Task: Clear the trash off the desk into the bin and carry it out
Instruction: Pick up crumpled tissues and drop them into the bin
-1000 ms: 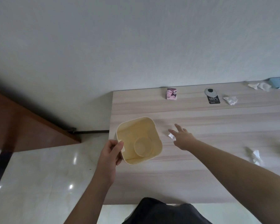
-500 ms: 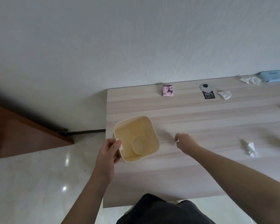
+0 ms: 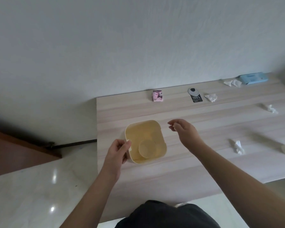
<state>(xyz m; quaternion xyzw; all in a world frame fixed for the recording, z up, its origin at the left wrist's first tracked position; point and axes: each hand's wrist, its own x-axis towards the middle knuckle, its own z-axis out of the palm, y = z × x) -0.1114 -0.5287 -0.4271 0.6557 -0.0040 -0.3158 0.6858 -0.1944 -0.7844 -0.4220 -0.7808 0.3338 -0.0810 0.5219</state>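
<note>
Now the right hand (image 3: 182, 130) has lifted off the table (image 3: 204, 162) to beside the yellow bin (image 3: 145, 140), fingers loosely parted, its scrap unseen; left hand (image 3: 118, 151) clenches the bin's rim; four tissues remain.

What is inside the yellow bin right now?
The yellow bin shows a round disc shape at its bottom; no tissue is visible inside. The left hand on the rim covers its near-left corner.

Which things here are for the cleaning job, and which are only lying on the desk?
Job: bin; crumpled tissues; left hand on the bin's rim.

Lying about: pink packet; black tag; blue pack.
</note>
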